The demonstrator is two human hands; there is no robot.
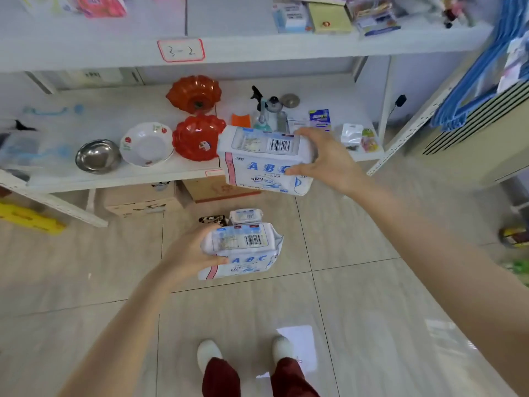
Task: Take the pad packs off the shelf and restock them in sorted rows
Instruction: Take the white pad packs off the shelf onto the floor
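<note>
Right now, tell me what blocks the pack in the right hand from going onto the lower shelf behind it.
The pack in the right hand hangs at the shelf edge. A spray bottle stands on the shelf behind it, a red bowl beside it to the left.

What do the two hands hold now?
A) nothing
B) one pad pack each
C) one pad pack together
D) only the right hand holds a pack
B: the left hand grips the lower pad pack, and the right hand grips the upper pad pack.
</note>
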